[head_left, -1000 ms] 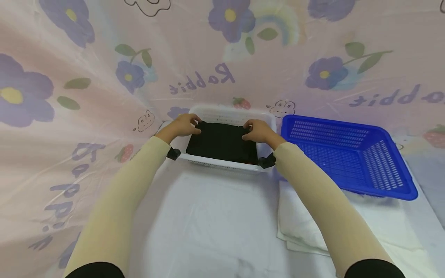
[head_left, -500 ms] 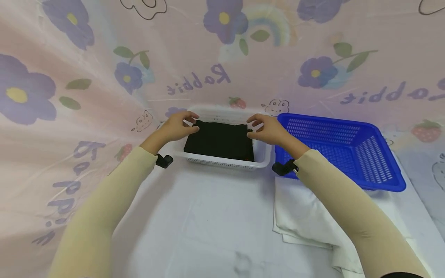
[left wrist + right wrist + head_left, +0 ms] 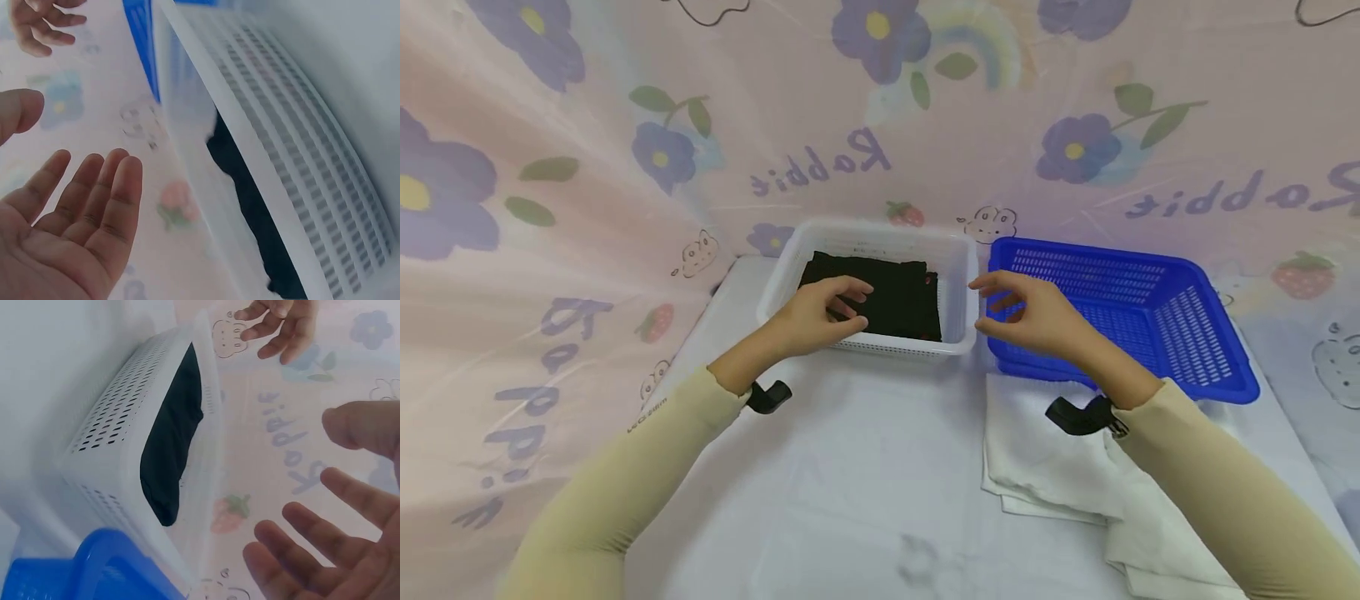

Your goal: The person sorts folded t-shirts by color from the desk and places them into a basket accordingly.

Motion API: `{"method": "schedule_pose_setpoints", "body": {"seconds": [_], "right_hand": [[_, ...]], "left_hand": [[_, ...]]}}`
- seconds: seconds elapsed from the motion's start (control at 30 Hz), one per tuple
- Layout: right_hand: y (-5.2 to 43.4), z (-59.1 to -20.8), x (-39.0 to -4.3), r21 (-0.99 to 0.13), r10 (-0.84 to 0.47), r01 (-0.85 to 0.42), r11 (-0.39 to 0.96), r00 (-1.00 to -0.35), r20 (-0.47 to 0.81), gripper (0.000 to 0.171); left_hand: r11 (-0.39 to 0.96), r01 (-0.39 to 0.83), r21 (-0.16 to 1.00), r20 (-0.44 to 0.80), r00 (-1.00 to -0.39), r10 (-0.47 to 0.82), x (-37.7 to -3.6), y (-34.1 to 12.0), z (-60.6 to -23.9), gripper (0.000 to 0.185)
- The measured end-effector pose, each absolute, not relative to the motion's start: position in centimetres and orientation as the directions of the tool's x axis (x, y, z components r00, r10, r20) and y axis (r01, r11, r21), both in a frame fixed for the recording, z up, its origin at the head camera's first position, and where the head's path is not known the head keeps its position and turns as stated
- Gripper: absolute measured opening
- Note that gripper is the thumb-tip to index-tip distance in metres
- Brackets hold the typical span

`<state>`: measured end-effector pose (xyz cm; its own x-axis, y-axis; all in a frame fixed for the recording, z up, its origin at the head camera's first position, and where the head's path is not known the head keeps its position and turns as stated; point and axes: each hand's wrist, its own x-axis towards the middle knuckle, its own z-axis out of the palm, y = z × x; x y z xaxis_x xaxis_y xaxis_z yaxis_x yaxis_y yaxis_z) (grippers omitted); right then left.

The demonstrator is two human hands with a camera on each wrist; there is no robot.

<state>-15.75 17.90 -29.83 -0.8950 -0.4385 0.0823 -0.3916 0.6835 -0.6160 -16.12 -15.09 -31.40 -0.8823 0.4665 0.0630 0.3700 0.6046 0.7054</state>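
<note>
A folded black cloth (image 3: 895, 296) lies inside a white plastic basket (image 3: 958, 346) in the head view; small red marks show at its right edge. My left hand (image 3: 820, 317) hovers above the basket's near left part, fingers loosely bent and holding nothing. Off the basket's right side, my right hand (image 3: 1030, 312) hangs in the air in front of the blue basket, also holding nothing. Both wrist views show the fingers spread and apart from the white basket. In the left wrist view the black cloth (image 3: 253, 206) shows below the basket's rim.
To the right stands a blue plastic basket (image 3: 1217, 392) with slotted walls. White folded fabric (image 3: 1045, 458) lies in front of it on the white-covered table (image 3: 820, 483). A patterned curtain (image 3: 820, 100) hangs behind and along the left.
Both hands have let go of the black cloth and pulled back up and toward me, the right one also to the right. The cloth stays in the white basket.
</note>
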Motion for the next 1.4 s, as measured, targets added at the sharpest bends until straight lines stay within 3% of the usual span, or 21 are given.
{"method": "schedule_pose_setpoints", "body": {"seconds": [0.27, 0.6, 1.03, 1.4], "right_hand": [[21.4, -29.6, -12.2, -0.562, -0.456, -0.453, 0.692, -0.878, 0.146, 0.044], [25.6, -31.6, -7.8, -0.513, -0.401, -0.423, 0.747, -0.902, 0.160, 0.044], [29.1, -35.7, -5.7, -0.579, -0.314, -0.308, 0.755, -0.945, 0.093, 0.046], [30.5, -38.5, -5.2, -0.575, -0.266, -0.228, 0.786, -0.964, 0.018, 0.051]], "left_hand": [[0.518, 0.440, 0.734, 0.113, -0.830, 0.545, -13.0, -12.6, -31.6, 0.041], [0.489, 0.426, 0.761, 0.062, -0.798, 0.599, -10.0, -9.4, -33.3, 0.044], [0.456, 0.314, 0.833, -0.020, -0.807, 0.591, -8.8, -4.9, -38.1, 0.048], [0.447, 0.159, 0.880, -0.100, -0.859, 0.502, -8.9, -2.1, -42.8, 0.052]]}}
